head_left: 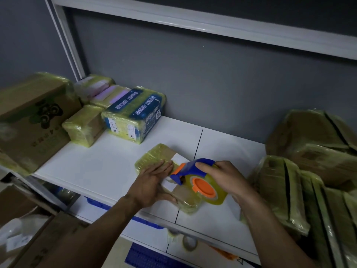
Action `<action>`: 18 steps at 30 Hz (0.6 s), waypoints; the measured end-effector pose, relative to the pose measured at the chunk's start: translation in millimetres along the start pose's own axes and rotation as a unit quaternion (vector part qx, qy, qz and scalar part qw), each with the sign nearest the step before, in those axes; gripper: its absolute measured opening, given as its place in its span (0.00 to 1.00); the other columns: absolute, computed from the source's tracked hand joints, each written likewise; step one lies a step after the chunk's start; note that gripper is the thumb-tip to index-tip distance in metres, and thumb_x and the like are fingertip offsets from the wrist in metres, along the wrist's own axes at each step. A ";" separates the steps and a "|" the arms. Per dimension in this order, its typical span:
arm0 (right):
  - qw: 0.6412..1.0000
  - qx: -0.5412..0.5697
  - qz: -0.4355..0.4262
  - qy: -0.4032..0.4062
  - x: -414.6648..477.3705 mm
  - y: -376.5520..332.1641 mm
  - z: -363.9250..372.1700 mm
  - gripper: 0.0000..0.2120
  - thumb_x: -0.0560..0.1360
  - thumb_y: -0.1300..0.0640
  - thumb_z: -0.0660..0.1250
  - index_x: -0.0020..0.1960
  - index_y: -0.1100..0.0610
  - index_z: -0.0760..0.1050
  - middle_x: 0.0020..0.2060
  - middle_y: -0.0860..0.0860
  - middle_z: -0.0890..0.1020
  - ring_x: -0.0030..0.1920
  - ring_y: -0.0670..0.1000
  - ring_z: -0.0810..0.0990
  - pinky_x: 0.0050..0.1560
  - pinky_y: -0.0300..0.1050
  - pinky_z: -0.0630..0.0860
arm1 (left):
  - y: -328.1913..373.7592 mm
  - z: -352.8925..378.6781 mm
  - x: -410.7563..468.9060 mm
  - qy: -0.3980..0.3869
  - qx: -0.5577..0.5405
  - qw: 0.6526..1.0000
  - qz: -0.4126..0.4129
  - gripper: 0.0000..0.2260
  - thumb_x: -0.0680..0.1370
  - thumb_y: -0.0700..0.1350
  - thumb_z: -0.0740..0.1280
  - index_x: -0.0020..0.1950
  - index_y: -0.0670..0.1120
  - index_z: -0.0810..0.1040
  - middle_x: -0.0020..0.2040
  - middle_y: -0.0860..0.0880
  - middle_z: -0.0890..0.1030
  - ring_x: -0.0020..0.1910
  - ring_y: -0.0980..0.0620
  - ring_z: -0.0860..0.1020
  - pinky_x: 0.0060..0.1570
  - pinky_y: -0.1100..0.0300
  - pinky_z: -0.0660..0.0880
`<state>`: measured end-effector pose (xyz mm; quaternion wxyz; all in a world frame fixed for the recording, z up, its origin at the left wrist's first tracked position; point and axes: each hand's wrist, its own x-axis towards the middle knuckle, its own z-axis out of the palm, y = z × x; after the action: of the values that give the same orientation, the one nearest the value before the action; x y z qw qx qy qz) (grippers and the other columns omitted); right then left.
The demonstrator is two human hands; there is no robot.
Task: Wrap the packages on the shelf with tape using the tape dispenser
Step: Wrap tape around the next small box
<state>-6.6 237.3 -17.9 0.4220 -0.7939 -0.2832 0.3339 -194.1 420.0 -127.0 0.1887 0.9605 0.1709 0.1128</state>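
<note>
We see a white shelf [96, 167] against a grey wall. A large cardboard box [29, 117] under yellowish film stands at its left end, and a pile of film-wrapped packages [309, 151] leans at its right. Behind the box, a blue-printed package [135, 115] sits near the wall with smaller wrapped ones beside it.

Near the shelf's front edge lies the package [152, 157] being taped. It is flat, and its long axis runs diagonally from far left to near right. A white label [179, 159] shows on its top.

On it rests the tape dispenser [197, 176], blue with an orange hub, its cutter end pointing left across the package. We find the right hand [228, 178] curled round the dispenser's roll and frame, gripping it. The left hand [152, 180] lies flat with straight fingers on the package top, just beside the cutter.
</note>
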 end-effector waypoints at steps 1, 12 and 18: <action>1.000 0.006 0.000 -0.007 -1.5 0.3 -0.7 0.18 0.71 0.35 0.75 0.41 0.50 0.87 0.37 0.51 0.88 0.37 0.47 0.87 0.43 0.46 0.82 | -0.3 1.1 -0.5 0.005 0.003 1.000 0.002 0.52 0.64 0.77 0.68 0.82 0.53 0.60 0.80 0.61 0.57 0.80 0.58 0.51 0.76 0.61 0.46; 1.000 -0.002 -0.017 -0.016 -14.7 -3.2 -16.6 0.21 0.72 0.37 0.76 0.44 0.56 0.86 0.39 0.55 0.88 0.43 0.56 0.88 0.50 0.55 0.84 | -2.6 -2.0 -4.8 0.017 -0.016 1.000 0.002 0.50 0.64 0.78 0.67 0.80 0.54 0.62 0.79 0.61 0.59 0.80 0.60 0.53 0.78 0.56 0.53; 0.999 0.015 0.001 -0.036 -22.7 9.9 -13.9 0.13 0.71 0.36 0.75 0.42 0.45 0.87 0.38 0.50 0.88 0.40 0.49 0.88 0.44 0.46 0.83 | -3.6 -1.2 -3.3 0.021 -0.006 1.000 0.006 0.50 0.64 0.76 0.68 0.80 0.53 0.63 0.79 0.59 0.61 0.80 0.58 0.56 0.78 0.52 0.56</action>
<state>-8.2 209.2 -13.9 0.4230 -0.7752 -0.2923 0.3669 -198.6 422.3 -127.9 0.1898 0.9578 0.1682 0.1353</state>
